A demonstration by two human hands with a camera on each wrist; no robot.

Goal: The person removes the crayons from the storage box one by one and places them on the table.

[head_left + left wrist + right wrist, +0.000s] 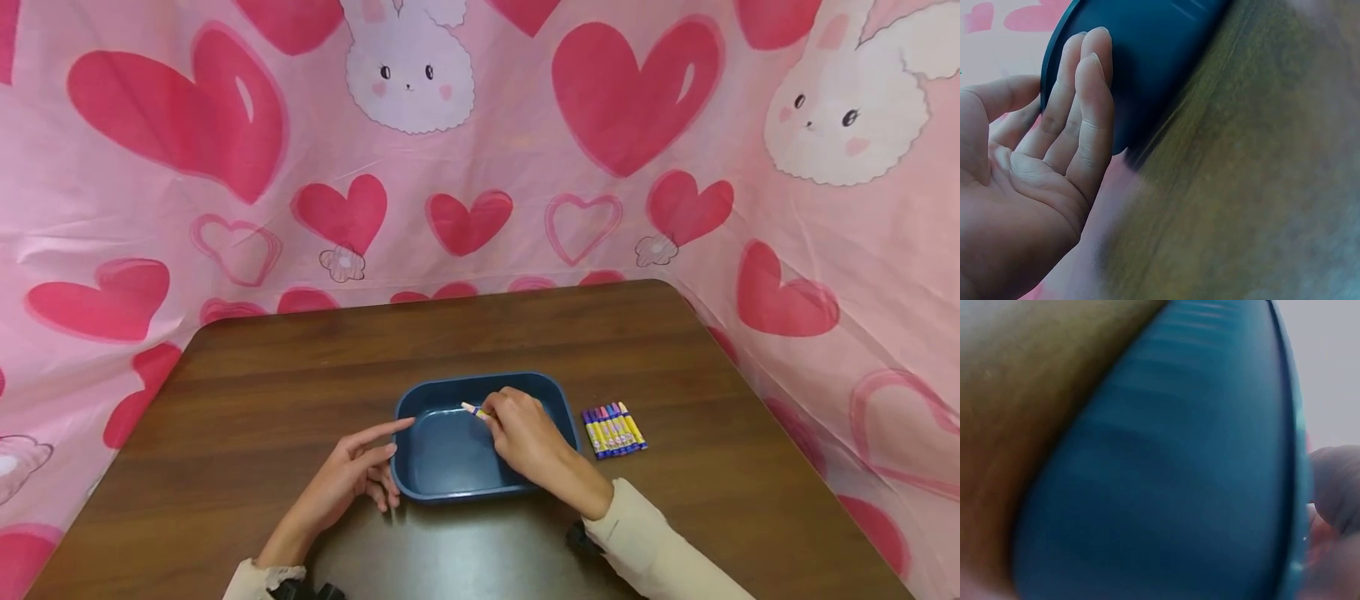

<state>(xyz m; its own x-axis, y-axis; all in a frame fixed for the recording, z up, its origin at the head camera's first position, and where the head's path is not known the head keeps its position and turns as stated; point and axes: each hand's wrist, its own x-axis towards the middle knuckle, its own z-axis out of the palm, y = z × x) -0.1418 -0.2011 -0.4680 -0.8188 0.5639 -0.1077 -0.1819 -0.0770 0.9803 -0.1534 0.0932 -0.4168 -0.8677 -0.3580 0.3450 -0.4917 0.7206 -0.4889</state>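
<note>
A dark blue tray (450, 467) with raised walls sits on the table. Over its inside, my right hand (528, 433) pinches a pale-tipped crayon (474, 410) with a dark band, its tip pointing left. My left hand (345, 471) rests against the tray's left side with fingers mostly straight, one reaching over the rim. In the left wrist view, several fingers (1094, 119) lie along the tray's outer wall. The right wrist view is mostly filled by the tray's outer wall (1166, 475), with part of the right hand (1338, 487) beyond the rim; the crayon is hidden there.
Right of the tray, several crayons (613, 431) in yellow wrappers lie side by side in a row. The brown wooden table (300, 375) extends around the tray. A pink cloth (525, 150) with hearts and rabbits hangs behind and at the sides.
</note>
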